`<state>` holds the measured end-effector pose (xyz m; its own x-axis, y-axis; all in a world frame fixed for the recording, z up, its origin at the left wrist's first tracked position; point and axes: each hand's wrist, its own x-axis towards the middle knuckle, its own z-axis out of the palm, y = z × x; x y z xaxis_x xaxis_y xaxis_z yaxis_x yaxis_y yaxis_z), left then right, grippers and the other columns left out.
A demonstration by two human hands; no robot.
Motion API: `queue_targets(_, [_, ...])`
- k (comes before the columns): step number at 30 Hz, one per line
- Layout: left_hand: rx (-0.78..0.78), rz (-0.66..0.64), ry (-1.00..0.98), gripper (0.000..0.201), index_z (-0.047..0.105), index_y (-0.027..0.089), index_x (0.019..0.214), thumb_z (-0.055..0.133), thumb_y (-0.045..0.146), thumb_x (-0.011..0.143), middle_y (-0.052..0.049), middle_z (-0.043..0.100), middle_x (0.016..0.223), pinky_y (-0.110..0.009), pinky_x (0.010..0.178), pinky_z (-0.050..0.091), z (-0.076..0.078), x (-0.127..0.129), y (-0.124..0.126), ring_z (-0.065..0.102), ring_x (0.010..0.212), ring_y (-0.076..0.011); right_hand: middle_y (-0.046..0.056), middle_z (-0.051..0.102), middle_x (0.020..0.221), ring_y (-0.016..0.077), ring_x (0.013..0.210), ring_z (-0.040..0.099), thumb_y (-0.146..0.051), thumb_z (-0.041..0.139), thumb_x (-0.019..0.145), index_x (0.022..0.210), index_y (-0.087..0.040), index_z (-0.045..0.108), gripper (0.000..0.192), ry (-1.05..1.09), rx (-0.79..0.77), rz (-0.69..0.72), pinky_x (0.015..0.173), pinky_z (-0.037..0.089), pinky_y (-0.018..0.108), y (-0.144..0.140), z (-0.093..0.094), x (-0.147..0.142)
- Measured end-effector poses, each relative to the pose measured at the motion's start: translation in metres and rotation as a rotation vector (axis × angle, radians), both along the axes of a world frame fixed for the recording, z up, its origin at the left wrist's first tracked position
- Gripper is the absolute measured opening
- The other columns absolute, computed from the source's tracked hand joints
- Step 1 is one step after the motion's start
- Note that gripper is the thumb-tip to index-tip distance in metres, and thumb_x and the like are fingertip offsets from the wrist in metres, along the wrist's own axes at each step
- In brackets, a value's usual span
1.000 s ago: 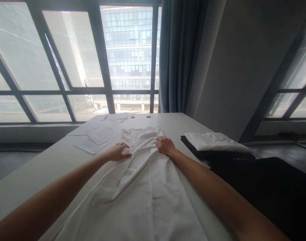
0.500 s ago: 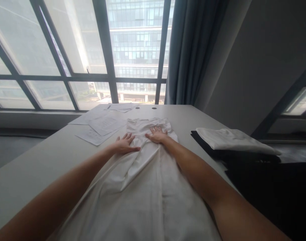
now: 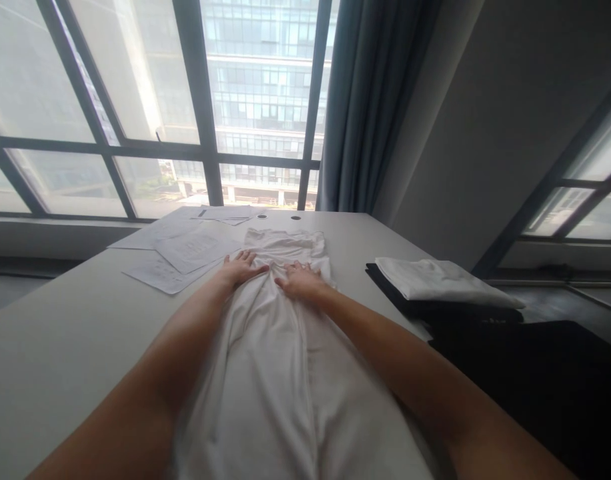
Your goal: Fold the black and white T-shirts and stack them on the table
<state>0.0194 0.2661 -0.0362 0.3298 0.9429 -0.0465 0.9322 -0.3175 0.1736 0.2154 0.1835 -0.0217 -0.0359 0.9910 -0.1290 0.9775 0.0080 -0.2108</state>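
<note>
A long white cloth garment (image 3: 275,373) lies lengthwise on the white table and runs toward me, with a seam down its length. Its far end is gathered and wrinkled; what kind of garment it is I cannot tell. My left hand (image 3: 239,269) rests on the garment's left edge near that far end, fingers spread. To its right, my right hand (image 3: 300,280) lies flat on the cloth with fingers apart, its thumb close to the left thumb. Folds fan out toward me from between the hands.
Printed papers (image 3: 185,250) are scattered on the table (image 3: 85,327) at the left. A folded white cloth (image 3: 438,280) sits on folded black cloth (image 3: 400,293) at the right edge. Behind stand windows (image 3: 260,87) and a blue-grey curtain (image 3: 365,113).
My left hand has moved farther out along the garment, and my right hand has come slightly nearer to me. The folds between them have shifted. My view has turned a little right.
</note>
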Motion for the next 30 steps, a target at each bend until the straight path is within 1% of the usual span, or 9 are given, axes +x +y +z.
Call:
queue_targets(3, [0.018,0.001,-0.004,0.092,0.022,0.025,0.156,0.024,0.081,0.083,-0.010,0.009,0.163,-0.063,0.115,0.007,-0.003,-0.003,0.009,0.006,0.150,-0.0313,0.010,0.007,0.164,0.0415,0.147,-0.003,-0.071,0.032,0.090,0.156,-0.027,0.022,0.080,0.042,-0.053,-0.011,0.107,0.004,0.074,-0.014,-0.003,0.005])
queue_targets(5, [0.038,0.003,-0.005,0.091,0.024,0.022,0.155,0.024,0.080,0.084,-0.011,0.011,0.163,-0.061,0.116,0.009,-0.005,-0.005,0.011,0.008,0.150,-0.0314,0.009,0.005,0.164,0.0399,0.148,-0.006,-0.073,0.026,0.090,0.156,-0.027,0.021,0.081,0.051,-0.041,-0.010,0.107,-0.001,0.074,-0.010,-0.007,0.012])
queue_targets(8, [0.106,0.038,-0.050,0.087,0.028,0.018,0.154,0.026,0.074,0.088,-0.014,0.018,0.162,-0.054,0.117,0.017,-0.007,-0.006,0.009,0.018,0.149,-0.0305,0.008,0.005,0.164,0.0386,0.148,-0.005,-0.074,0.024,0.090,0.156,-0.027,0.020,0.082,0.050,-0.012,-0.040,0.107,-0.004,0.073,0.011,-0.012,0.021])
queue_targets(12, [0.228,0.046,-0.181,0.075,0.041,0.016,0.146,0.028,0.066,0.092,-0.013,0.038,0.155,-0.036,0.115,0.026,-0.009,-0.010,0.007,0.037,0.141,-0.0250,0.009,0.007,0.164,0.0380,0.148,-0.003,-0.076,0.023,0.089,0.156,-0.027,0.021,0.083,0.059,0.023,-0.075,0.110,-0.003,0.069,0.047,-0.017,0.030])
queue_targets(17, [0.193,-0.035,-0.148,0.066,0.059,0.021,0.131,0.033,0.066,0.090,-0.009,0.053,0.144,-0.034,0.110,0.035,-0.007,-0.018,-0.011,0.049,0.132,-0.0261,0.011,0.014,0.163,0.0370,0.148,0.005,-0.073,0.029,0.090,0.154,-0.025,0.028,0.080,0.078,0.079,-0.056,0.112,0.002,0.067,0.060,-0.017,0.041])
queue_targets(21, [0.136,-0.072,-0.173,0.061,0.063,0.023,0.126,0.041,0.064,0.087,-0.007,0.049,0.147,-0.035,0.113,0.031,-0.004,-0.027,-0.038,0.046,0.135,-0.0256,0.010,0.027,0.159,0.0318,0.147,0.017,-0.063,0.046,0.089,0.149,-0.025,0.038,0.072,0.119,0.155,0.078,0.116,0.010,0.059,0.034,-0.013,0.054])
queue_targets(23, [0.093,-0.075,-0.222,0.061,0.063,0.023,0.126,0.048,0.063,0.084,-0.008,0.050,0.147,-0.034,0.113,0.030,-0.003,-0.032,-0.052,0.046,0.135,-0.0260,0.010,0.028,0.158,0.0306,0.147,0.018,-0.058,0.048,0.090,0.148,-0.024,0.040,0.068,0.106,0.165,0.106,0.116,0.011,0.057,0.014,-0.011,0.058])
queue_targets(27, [-0.012,-0.059,-0.335,0.057,0.066,0.020,0.120,0.057,0.058,0.077,-0.009,0.060,0.136,-0.030,0.107,0.038,0.004,-0.040,-0.085,0.055,0.125,-0.0277,0.011,0.026,0.159,0.0298,0.148,0.017,-0.055,0.044,0.094,0.149,-0.024,0.038,0.064,0.071,0.160,0.132,0.115,0.010,0.060,-0.037,-0.010,0.056])
queue_targets(30, [-0.063,-0.098,-0.321,0.046,0.071,0.020,0.104,0.060,0.053,0.074,-0.010,0.070,0.120,-0.030,0.097,0.045,0.014,-0.044,-0.117,0.062,0.112,-0.0291,0.011,0.020,0.161,0.0296,0.148,0.014,-0.055,0.035,0.097,0.151,-0.022,0.034,0.063,0.039,0.100,0.132,0.116,0.010,0.057,-0.081,-0.009,0.049])
